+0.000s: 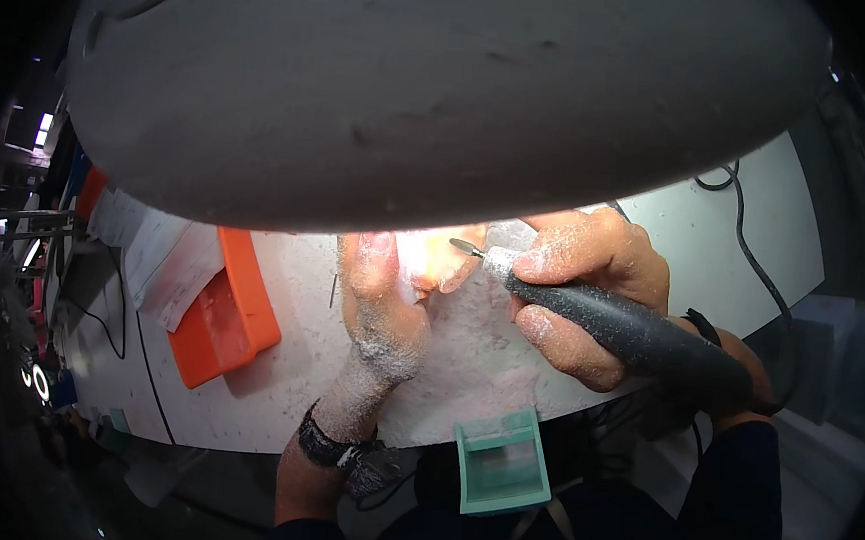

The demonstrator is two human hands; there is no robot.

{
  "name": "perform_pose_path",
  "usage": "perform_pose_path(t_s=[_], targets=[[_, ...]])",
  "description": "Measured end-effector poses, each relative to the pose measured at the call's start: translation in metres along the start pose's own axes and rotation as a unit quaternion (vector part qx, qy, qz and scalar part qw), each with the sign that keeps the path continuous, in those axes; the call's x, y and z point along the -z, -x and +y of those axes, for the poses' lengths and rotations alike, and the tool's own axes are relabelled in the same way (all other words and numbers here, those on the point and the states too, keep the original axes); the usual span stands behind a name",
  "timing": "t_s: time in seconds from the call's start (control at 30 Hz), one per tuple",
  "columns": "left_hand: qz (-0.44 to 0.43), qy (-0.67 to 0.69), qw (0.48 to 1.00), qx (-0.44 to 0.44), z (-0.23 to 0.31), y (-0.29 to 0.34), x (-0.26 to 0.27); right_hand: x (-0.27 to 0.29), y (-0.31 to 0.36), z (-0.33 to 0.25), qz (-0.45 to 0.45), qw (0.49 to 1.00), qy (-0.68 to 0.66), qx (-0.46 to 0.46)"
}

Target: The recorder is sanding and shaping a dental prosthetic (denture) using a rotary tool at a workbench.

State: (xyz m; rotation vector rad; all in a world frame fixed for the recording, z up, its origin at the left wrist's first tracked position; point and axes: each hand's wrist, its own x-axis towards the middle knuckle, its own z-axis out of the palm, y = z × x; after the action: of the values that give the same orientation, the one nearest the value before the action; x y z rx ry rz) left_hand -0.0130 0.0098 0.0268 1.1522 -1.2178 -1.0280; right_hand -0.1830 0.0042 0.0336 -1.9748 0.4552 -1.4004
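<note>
My right hand (609, 257) is wrapped round a dark rotary handpiece (639, 335), its pale front end coated with white dust. A metal bur (466, 247) sticks out of the tip, pointing left. Close by, my left hand (378, 301) is closed on a pale piece (428, 260) in strong light; glare and my fingers hide its exact kind. The bur lies over or against the piece; I cannot tell whether they touch. White powder covers both hands and my left wrist.
A large grey lamp hood (444, 100) hangs over the hands. At left stands an orange bin (238, 327) with papers (163, 251). A thin metal rod (333, 290) lies on the dusty white table (293, 401). A green tray (504, 466) sits at the front edge; a black cable (750, 247) runs at right.
</note>
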Motion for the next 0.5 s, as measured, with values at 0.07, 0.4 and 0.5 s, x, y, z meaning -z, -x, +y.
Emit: perform_pose_path(t_s=[0.07,0.4,0.5], targets=[[-0.028,0.025,0.999,0.005,0.007,0.001,0.000,0.002,0.007,-0.002,0.009,1.000,-0.003,-0.002],[-0.077,0.205,0.971,0.097,0.006,0.001,-0.002,-0.010,0.007,0.000,0.041,0.999,-0.031,-0.009],[-0.101,0.348,0.920,0.150,0.005,-0.002,-0.001,-0.019,0.004,0.000,0.053,0.998,-0.034,-0.016]])
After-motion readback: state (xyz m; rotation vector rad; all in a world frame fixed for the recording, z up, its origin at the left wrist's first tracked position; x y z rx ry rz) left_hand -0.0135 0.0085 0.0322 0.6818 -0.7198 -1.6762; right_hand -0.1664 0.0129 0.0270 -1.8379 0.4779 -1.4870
